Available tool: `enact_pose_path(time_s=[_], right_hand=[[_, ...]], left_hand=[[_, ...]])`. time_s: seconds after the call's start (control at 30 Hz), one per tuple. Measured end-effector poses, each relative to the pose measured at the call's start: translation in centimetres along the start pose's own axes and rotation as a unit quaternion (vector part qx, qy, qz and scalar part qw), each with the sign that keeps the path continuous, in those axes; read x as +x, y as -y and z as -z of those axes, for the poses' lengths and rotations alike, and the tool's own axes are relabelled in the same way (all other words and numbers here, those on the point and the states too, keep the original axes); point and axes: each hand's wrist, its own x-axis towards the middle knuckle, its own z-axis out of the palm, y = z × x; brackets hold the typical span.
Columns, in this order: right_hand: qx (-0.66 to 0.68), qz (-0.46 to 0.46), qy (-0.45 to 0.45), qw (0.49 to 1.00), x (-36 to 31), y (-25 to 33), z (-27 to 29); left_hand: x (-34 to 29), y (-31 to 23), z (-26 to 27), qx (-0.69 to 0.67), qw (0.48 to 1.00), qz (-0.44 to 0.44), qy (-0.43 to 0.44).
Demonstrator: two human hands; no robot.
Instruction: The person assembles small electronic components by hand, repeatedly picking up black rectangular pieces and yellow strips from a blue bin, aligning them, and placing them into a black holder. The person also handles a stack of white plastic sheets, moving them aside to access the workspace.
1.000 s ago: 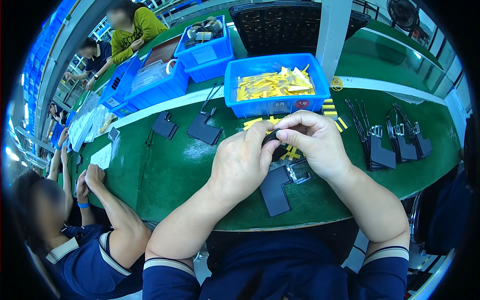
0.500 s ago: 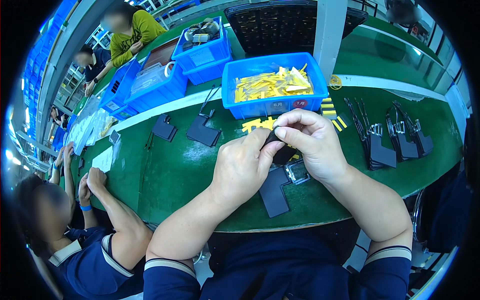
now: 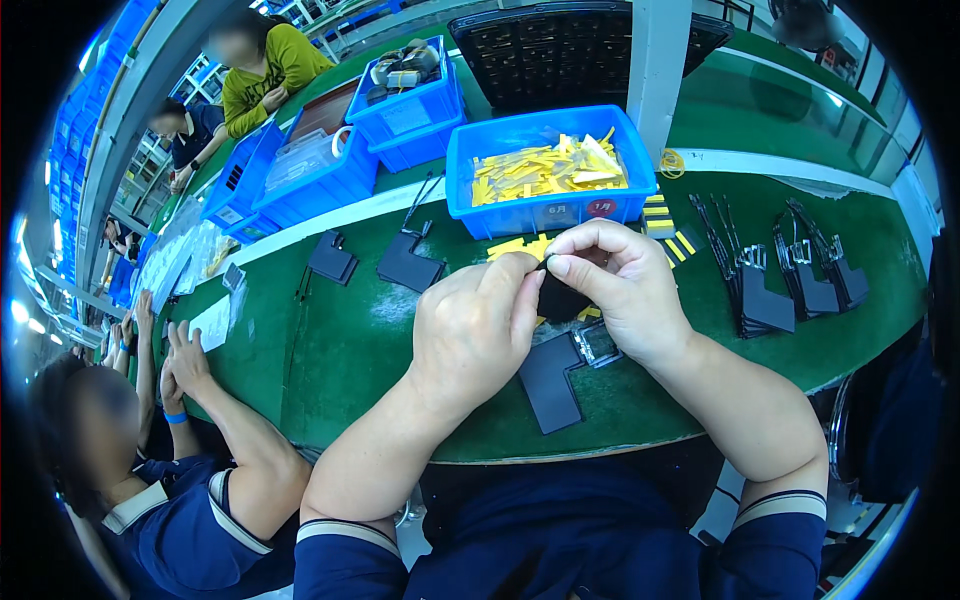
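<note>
My left hand (image 3: 475, 325) and my right hand (image 3: 620, 285) meet above the table, fingers closed in a pinch. Between their fingertips is a small black piece (image 3: 547, 264), mostly hidden, its kind unclear. A dark black shape (image 3: 563, 300) shows just below the fingertips; I cannot tell whether it is part of the same piece. Under my hands, near the table's front edge, lies a dark grey L-shaped part (image 3: 552, 385) with a clear frame-like end (image 3: 598, 346) beside my right wrist. Yellow strips (image 3: 518, 248) lie on the table behind my fingers.
Beyond my hands stands a blue bin (image 3: 550, 213) of yellow strips. More L-shaped parts with black leads lie to the right (image 3: 765, 305) and left (image 3: 410, 262). Several blue bins (image 3: 320, 185) line the back left. A co-worker (image 3: 190, 510) sits at my left; a white post (image 3: 658, 80) rises behind.
My left hand has turned slightly and its fingertips have moved up the black piece, so more black shows below them. The co-worker at left has opened and raised a hand.
</note>
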Motion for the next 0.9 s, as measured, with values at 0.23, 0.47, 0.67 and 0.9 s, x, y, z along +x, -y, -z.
enact_pose_path(time_s=[0.23,0.47,0.67,0.9], right_hand=[[-0.005,-0.022,-0.011,1.0,0.17,-0.14,-0.1],[-0.051,0.002,-0.012,0.999,0.08,0.11,-0.03],[-0.06,0.009,-0.007,0.998,0.07,0.16,0.06],[-0.053,0.011,-0.017,0.998,0.09,0.06,-0.02]], left_hand=[[0.08,-0.21,0.06,0.07,0.996,-0.047,-0.025],[0.26,-0.24,-0.08,0.099,0.992,-0.073,-0.034],[0.07,-0.37,-0.27,0.119,0.99,-0.07,-0.038],[0.15,-0.3,-0.31,0.102,0.991,-0.087,-0.032]])
